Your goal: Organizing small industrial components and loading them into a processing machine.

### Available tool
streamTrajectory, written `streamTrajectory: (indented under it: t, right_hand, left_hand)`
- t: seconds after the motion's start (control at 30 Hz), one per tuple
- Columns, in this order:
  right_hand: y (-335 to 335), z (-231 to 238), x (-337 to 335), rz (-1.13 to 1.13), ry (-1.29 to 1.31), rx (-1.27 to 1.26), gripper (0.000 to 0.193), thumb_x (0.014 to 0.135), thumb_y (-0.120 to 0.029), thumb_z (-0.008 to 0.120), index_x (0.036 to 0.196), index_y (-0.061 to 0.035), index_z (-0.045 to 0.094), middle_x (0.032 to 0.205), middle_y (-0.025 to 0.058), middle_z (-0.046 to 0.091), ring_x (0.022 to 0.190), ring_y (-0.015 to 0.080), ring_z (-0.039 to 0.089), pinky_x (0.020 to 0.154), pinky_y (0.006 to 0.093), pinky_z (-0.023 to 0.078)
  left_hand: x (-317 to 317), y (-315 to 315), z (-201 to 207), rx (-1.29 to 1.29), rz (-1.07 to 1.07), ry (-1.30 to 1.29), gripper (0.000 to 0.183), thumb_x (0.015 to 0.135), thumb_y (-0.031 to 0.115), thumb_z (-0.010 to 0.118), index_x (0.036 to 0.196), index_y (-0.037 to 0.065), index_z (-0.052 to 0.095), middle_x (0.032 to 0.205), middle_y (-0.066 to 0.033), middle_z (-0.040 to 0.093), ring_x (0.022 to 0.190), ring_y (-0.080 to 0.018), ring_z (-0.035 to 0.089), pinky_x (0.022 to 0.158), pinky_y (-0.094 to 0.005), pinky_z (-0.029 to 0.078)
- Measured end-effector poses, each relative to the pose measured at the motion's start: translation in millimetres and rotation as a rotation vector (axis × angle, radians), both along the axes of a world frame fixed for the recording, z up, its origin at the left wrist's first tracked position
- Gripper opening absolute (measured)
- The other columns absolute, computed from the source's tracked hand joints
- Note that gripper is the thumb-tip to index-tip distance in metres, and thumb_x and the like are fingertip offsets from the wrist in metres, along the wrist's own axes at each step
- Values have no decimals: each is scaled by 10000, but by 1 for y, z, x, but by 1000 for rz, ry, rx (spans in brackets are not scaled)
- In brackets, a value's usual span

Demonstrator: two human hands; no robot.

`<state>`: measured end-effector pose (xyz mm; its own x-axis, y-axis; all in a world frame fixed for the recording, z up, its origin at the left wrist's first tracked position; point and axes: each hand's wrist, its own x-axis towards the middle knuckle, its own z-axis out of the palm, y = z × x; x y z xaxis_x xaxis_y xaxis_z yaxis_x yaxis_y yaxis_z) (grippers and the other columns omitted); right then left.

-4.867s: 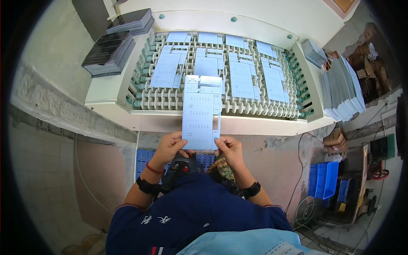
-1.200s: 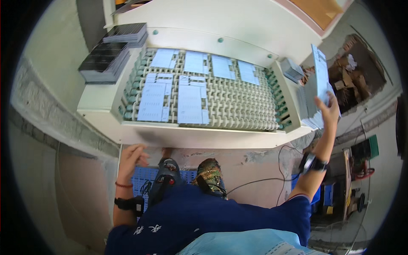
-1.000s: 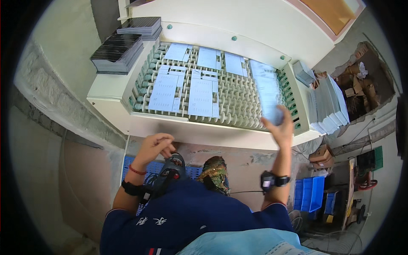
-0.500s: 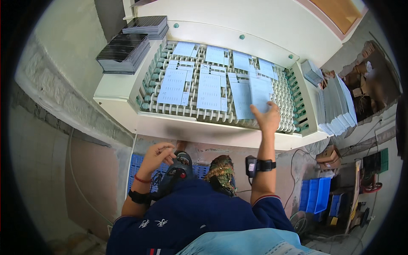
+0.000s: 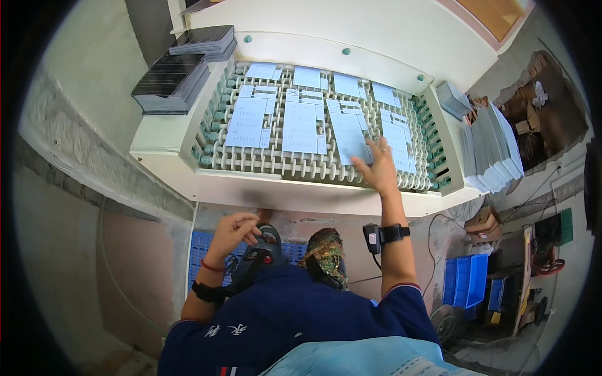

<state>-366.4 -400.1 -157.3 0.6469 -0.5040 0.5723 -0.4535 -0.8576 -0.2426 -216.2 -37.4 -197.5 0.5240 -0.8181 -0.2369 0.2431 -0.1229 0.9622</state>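
Flat light-blue printed panels lie in two rows on a bed of white roller wheels (image 5: 313, 165). My right hand (image 5: 378, 168) is open with fingers spread, just over the near edge of the third front-row panel (image 5: 347, 133), which lies slightly tilted. Its fingertips reach towards the fourth front-row panel (image 5: 396, 141); whether they touch either panel I cannot tell. To the left lie two more front-row panels, the leftmost (image 5: 246, 122) and its neighbour (image 5: 300, 125). In front of the machine, my left hand (image 5: 234, 233) hangs empty with loosely curled fingers.
Stacks of dark-topped panels (image 5: 168, 78) stand on the machine's left ledge. On the right ledge, light-blue panels (image 5: 490, 150) lean in a fanned pile beside a smaller stack (image 5: 453, 100). A white front rail (image 5: 295, 191) borders the rollers. Blue bins (image 5: 465, 281) stand lower right.
My right hand has set the fourth front-row panel down on the rollers and moved slightly left, away from it. The view has shifted a little. My left hand stays about where it was.
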Motion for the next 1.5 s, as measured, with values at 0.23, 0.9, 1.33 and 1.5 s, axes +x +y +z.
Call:
streamTrajectory:
  t: [0.23,0.9,1.33,1.5]
  right_hand:
    - [15,-4,31,-60,232,67,701,764,-548,569,1112,58,518,1190,326,452,1185,428,385,982,464,321]
    - [-194,252,-237,-941,245,136,1073,543,-635,701,1187,171,408,1205,302,475,1138,363,480,927,390,404]
    - [-224,252,-239,-806,320,348,888,538,-508,722,1135,115,515,1124,243,556,1024,340,560,877,354,422]
    - [-159,253,-202,-1124,297,-30,882,543,-528,699,1280,-129,423,1209,242,487,1137,394,447,925,482,352]
  left_hand:
    - [-2,5,-4,6,19,-2,212,879,130,531,1015,-25,581,751,-122,643,575,-125,605,521,-221,501]
    - [6,-3,-18,-36,6,10,218,886,125,513,1004,-53,559,736,-150,635,559,-161,611,496,-240,508]
    - [1,11,-10,-27,52,1,224,887,136,510,1004,-49,558,746,-154,636,561,-170,613,496,-249,509]
    - [1,18,-9,-19,83,-17,228,888,150,515,1016,-34,557,742,-146,635,565,-163,613,504,-241,498]
